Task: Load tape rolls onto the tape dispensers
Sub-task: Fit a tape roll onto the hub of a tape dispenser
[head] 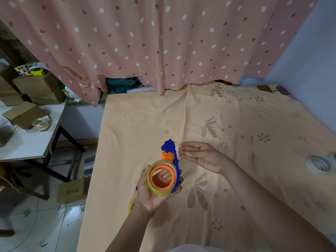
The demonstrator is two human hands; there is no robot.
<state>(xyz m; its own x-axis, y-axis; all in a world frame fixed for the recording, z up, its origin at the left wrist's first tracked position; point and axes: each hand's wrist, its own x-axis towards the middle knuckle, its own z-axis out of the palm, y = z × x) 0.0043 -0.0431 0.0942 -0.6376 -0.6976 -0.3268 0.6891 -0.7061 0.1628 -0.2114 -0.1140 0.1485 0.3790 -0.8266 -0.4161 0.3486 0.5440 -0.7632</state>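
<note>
Blue tape dispenser (171, 157) with a tape roll (161, 177) on it sits gripped in the left hand (152, 191); the right hand (198, 154) is flat and holds nothing.

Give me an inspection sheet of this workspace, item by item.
Surface: table under a peach floral cloth.
Job's things: blue and orange tape dispenser with a clear tape roll on its hub; spare tape roll at the right edge.
Clutter: nothing seen.
Hands: left hand grips the loaded dispenser; right hand open beside its head.
Cables: white cord behind the table.
Surroundings: dotted pink curtain, cardboard boxes, side table.
</note>
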